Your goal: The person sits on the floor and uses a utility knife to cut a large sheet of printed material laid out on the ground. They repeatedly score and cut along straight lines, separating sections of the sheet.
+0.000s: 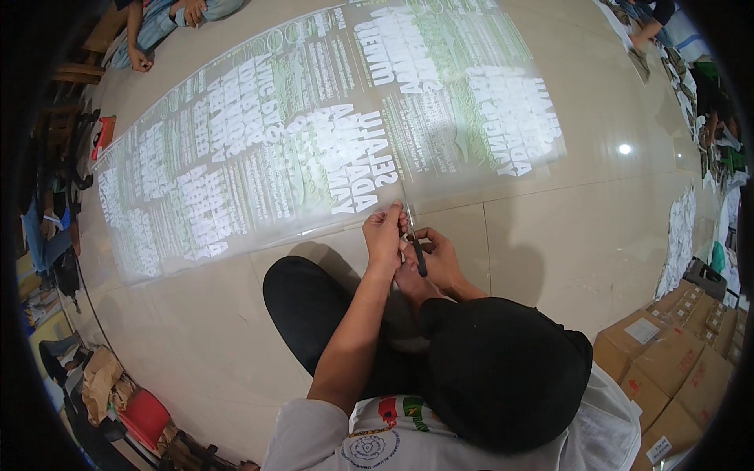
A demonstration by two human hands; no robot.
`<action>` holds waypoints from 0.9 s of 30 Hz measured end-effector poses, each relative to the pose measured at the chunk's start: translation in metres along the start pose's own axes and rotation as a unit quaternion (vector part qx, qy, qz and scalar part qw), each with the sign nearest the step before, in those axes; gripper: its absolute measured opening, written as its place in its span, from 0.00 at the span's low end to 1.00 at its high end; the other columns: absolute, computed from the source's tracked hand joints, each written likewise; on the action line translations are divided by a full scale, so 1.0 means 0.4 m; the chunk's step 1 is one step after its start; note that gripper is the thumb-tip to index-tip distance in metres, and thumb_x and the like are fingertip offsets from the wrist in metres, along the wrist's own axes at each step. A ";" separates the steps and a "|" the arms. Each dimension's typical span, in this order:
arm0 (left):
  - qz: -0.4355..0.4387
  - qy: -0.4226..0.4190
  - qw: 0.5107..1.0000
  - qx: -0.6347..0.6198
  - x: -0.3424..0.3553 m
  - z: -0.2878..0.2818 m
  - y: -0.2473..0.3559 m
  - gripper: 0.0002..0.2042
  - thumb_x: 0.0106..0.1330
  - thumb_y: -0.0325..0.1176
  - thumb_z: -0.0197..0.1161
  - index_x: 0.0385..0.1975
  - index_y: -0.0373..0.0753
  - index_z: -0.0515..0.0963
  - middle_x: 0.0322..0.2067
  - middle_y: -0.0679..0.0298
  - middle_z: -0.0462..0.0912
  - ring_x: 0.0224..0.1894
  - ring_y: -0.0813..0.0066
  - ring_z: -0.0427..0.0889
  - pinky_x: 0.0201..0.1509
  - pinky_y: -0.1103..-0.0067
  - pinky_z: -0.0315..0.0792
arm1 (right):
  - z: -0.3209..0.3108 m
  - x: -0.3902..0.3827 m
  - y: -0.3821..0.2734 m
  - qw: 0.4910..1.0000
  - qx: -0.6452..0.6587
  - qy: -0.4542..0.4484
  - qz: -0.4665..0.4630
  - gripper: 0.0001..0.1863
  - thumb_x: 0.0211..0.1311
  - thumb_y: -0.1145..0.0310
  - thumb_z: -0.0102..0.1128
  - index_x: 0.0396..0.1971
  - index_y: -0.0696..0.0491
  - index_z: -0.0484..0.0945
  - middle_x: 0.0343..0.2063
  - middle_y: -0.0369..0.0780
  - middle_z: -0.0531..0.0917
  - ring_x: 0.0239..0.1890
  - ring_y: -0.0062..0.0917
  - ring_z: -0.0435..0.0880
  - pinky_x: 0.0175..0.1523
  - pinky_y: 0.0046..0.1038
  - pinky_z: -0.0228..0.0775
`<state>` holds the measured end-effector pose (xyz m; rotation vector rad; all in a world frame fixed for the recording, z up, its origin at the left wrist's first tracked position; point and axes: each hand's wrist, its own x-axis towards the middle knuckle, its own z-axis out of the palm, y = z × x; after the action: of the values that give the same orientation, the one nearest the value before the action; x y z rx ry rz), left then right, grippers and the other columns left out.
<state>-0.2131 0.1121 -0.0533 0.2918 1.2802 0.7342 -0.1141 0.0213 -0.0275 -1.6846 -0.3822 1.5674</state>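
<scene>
A large translucent sheet (314,118) with white lettering and pale green graphics lies on the tiled floor in front of me. My left hand (385,231) pinches its near edge between thumb and fingers, just left of a seam in the print. Beside it, my right hand (432,259) grips black-handled scissors (420,255), their blades pointing away from me at that edge. Some of the right fingers are hidden behind the handles. My bare foot (416,286) is directly under both hands, between my black-clad legs (306,298).
Cardboard boxes (660,353) are stacked at the lower right, with crumpled white material (671,243) above them. A red tool (102,137) lies beyond the sheet's left end. Assorted items and a red object (145,416) crowd the left side. Other people (161,23) sit at the upper left and upper right.
</scene>
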 end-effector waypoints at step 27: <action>-0.030 0.033 0.998 0.033 -0.014 0.000 0.024 0.11 0.69 0.35 0.70 0.27 0.38 0.79 0.23 0.69 0.78 0.21 0.86 0.70 0.16 0.84 0.60 | 0.014 -0.002 -0.025 1.000 0.019 0.017 0.011 0.25 0.60 0.60 0.78 0.44 0.65 0.78 0.24 0.40 0.86 0.24 0.17 0.83 0.28 0.19 0.74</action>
<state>-0.2168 0.1157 -0.0434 0.2834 1.3712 0.6548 -0.1166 0.0289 -0.0194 -1.6894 -0.3160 1.5512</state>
